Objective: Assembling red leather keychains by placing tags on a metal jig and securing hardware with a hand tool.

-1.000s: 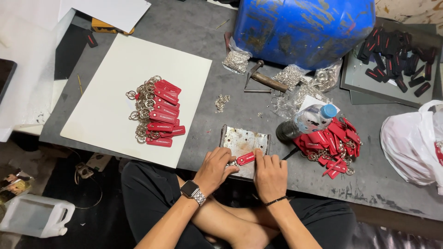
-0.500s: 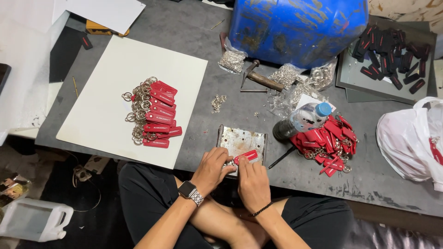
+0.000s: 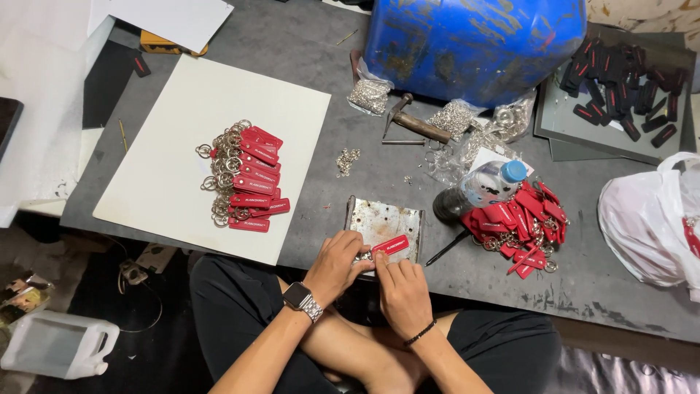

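Note:
Both my hands work over a small rusty metal plate (image 3: 384,222) at the near edge of the grey table. My left hand (image 3: 337,267), with a wristwatch, and my right hand (image 3: 401,292), with a dark bracelet, pinch one red key tag (image 3: 391,245) between their fingertips. A neat pile of red key tags with metal rings (image 3: 244,178) lies on a cream board (image 3: 175,124) to the left. A loose heap of red tags (image 3: 521,222) lies to the right of the plate.
A big blue barrel (image 3: 474,44) stands at the back, a hammer (image 3: 412,124) and bags of metal rings (image 3: 456,117) before it. A plastic bottle (image 3: 492,181), a white bag (image 3: 649,215), a tray of black tags (image 3: 620,80) and a white jug (image 3: 55,344) on the floor.
My right hand has slid left along the plate's near edge and now meets my left hand on the red tag. The view has shifted slightly.

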